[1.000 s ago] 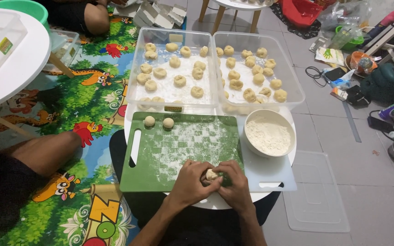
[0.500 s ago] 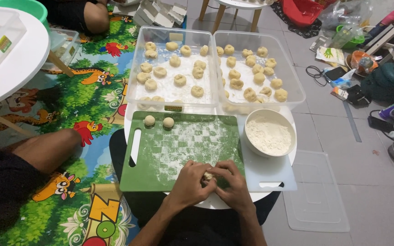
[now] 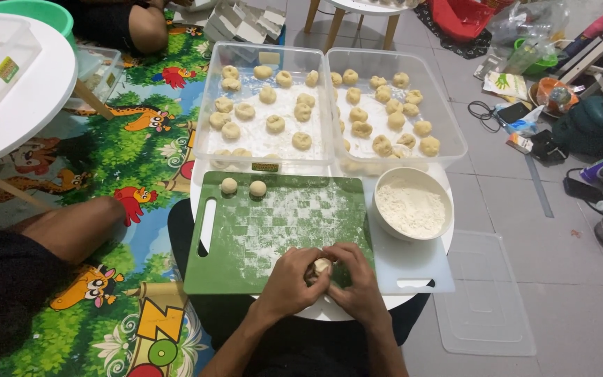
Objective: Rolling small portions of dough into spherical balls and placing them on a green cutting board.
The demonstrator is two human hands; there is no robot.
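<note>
Both my hands cup one small piece of pale dough [image 3: 322, 265] over the near right corner of a green cutting board [image 3: 273, 230] dusted with flour. My left hand [image 3: 292, 277] wraps it from the left and my right hand [image 3: 354, 276] from the right, fingers curled around it. Two round dough balls [image 3: 243, 187] rest at the board's far left edge. A white bowl of flour [image 3: 412, 204] stands just right of the board. Behind them, two clear plastic tubs [image 3: 212, 132] [image 3: 448, 126] hold several shaped dough pieces.
A white board [image 3: 413, 269] lies under the bowl on the small round table. Another person's bare leg [image 3: 71, 230] sits at left on a colourful play mat. A white round table [image 3: 29, 105] is at far left, a clear lid [image 3: 486, 307] on the tiled floor at right, clutter at far right.
My fingers have shifted slightly around the dough piece, turning it between both hands. Everything else stays where it was.
</note>
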